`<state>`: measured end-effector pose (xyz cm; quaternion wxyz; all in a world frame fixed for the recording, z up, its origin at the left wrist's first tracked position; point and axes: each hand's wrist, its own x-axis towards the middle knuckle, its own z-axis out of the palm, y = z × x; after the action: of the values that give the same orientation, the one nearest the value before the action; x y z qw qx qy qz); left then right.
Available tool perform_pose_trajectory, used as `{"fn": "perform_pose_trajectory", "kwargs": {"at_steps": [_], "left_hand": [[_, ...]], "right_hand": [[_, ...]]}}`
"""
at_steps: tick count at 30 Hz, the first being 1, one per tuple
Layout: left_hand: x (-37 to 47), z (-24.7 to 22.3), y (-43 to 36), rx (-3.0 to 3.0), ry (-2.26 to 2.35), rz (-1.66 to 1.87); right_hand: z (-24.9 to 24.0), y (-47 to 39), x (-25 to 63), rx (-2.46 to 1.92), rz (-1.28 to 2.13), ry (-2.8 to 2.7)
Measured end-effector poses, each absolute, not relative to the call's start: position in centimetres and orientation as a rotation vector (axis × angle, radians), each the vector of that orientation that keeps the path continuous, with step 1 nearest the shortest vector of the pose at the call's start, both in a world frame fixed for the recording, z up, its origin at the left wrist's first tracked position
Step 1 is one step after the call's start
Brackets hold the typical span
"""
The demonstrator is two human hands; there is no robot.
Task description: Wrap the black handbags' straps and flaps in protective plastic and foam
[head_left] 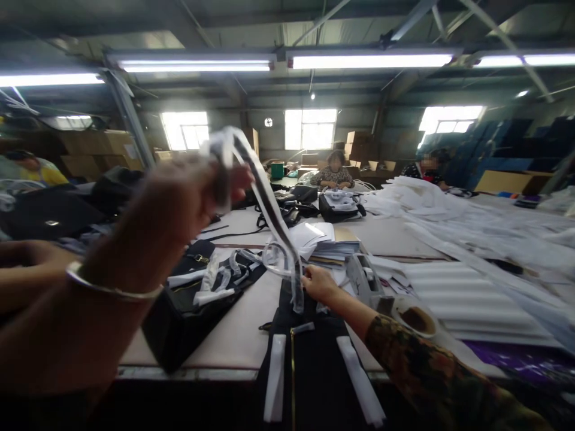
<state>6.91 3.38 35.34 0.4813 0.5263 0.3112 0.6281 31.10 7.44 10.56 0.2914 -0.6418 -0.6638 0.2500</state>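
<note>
My left hand (197, 185), with a bangle on its wrist, is raised at the left and blurred by motion. Its fingers are closed round the upper part of a bag strap (269, 206) in clear plastic wrap. The strap slants down to my right hand (320, 284), whose fingers pinch it near its lower end. Below both hands a black bag (314, 365) lies at the table edge, with a gold zip and white wrapped strips on either side. Another black bag (179, 317) with wrapped straps stands to the left.
Papers (332, 245), a tape roll (415, 317) and white foam sheets (471, 293) lie to the right. A co-worker's arm (31, 269) shows at the left edge. People sit across the table, among black bags (339, 206) and piled white wrapping (404, 194).
</note>
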Motion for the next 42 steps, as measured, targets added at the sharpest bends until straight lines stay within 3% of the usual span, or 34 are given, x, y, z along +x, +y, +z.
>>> {"fn": "perform_pose_trajectory", "kwargs": {"at_steps": [6, 10, 16, 20, 33, 35, 39, 42], "left_hand": [[10.0, 19.0, 3.4, 1.066, 0.892, 1.255], [12.2, 13.4, 1.8, 0.975, 0.855, 1.208], [12.5, 13.0, 0.7, 0.833, 0.791, 1.043], [12.2, 13.8, 1.6, 0.721, 0.807, 1.112], [11.6, 15.6, 1.2, 0.897, 0.945, 1.221], [11.7, 15.6, 1.2, 0.945, 0.97, 1.264], [12.6, 15.3, -0.1, 1.061, 0.969, 1.308], [13.0, 15.0, -1.8, 1.132, 0.951, 1.216]], "right_hand": [[13.6, 3.1, 29.7, -1.285, 0.962, -1.713], [12.3, 0.3, 27.2, -1.183, 1.153, -1.653], [9.8, -0.9, 26.9, -1.172, 1.284, -1.526], [9.7, -1.9, 26.9, -1.15, 1.315, -1.534], [11.2, -3.2, 29.4, -1.345, 0.865, -1.489], [11.8, -4.2, 29.0, -1.381, 1.09, -1.328], [12.6, -5.5, 27.5, -1.208, 1.998, -0.757], [12.5, -5.2, 26.6, -1.133, 2.123, -0.565]]}}
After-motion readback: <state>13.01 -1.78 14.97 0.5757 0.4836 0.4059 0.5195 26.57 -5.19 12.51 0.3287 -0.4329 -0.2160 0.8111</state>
